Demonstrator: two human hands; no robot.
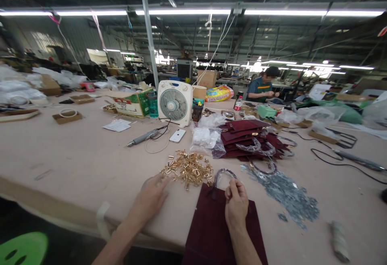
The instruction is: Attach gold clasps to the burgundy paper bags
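Observation:
My left hand [152, 196] reaches to the near left edge of a heap of small gold metal fittings [193, 168]. Its fingers are stretched out and slightly blurred, and nothing shows in them. A dark maroon bag [211, 224] lies flat before me, its wrapped handle [223, 171] arching at the far end. Over the bag's upper right part, my right hand [236, 204] is closed, fingertips pinched close to the handle's right end; what they hold is hidden. Right of the bag spreads a pile of small grey metal plates [290, 194].
Beyond the fittings are stacked maroon bags [244, 136], a clear plastic bag [205, 137], a white phone [177, 135], a corded tool [142, 138] and a box fan [174, 103]. A second corded tool [359, 159] lies right. A co-worker [261, 87] sits across the table.

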